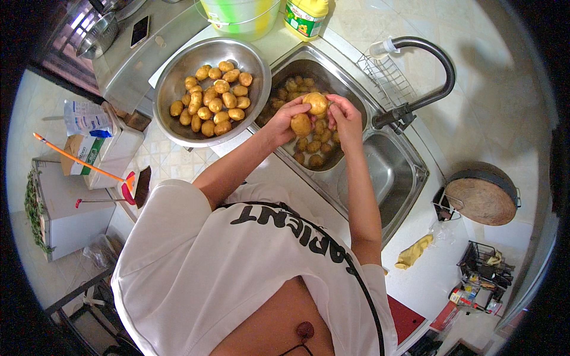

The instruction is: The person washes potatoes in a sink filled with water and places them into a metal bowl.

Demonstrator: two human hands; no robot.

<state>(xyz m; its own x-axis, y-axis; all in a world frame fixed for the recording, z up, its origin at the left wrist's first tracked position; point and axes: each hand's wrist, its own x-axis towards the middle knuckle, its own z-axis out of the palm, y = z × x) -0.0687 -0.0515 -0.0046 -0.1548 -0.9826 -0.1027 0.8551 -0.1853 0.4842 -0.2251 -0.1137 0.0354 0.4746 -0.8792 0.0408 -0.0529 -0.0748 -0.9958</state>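
Note:
Over the left basin of a steel double sink [267, 153], my left hand [289, 118] holds two potatoes: an upper one [315, 103] between thumb and fingers and a lower one [301, 125] against the palm. My right hand [344, 116] is at the right side of the upper potato, fingers bent; whether it grips anything small is unclear. Below both hands, many potatoes [316, 160] lie in murky water in the basin. To the left, a wide steel bowl [165, 116] holds many wet, yellowish potatoes [215, 105].
A black curved faucet [445, 66] rises behind the sink beside a wire rack [387, 80]. A bucket [240, 18] and a yellow jug [305, 18] stand behind. The empty-looking right basin [383, 173] adjoins. A yellow cloth-like item [414, 252] lies on the right counter.

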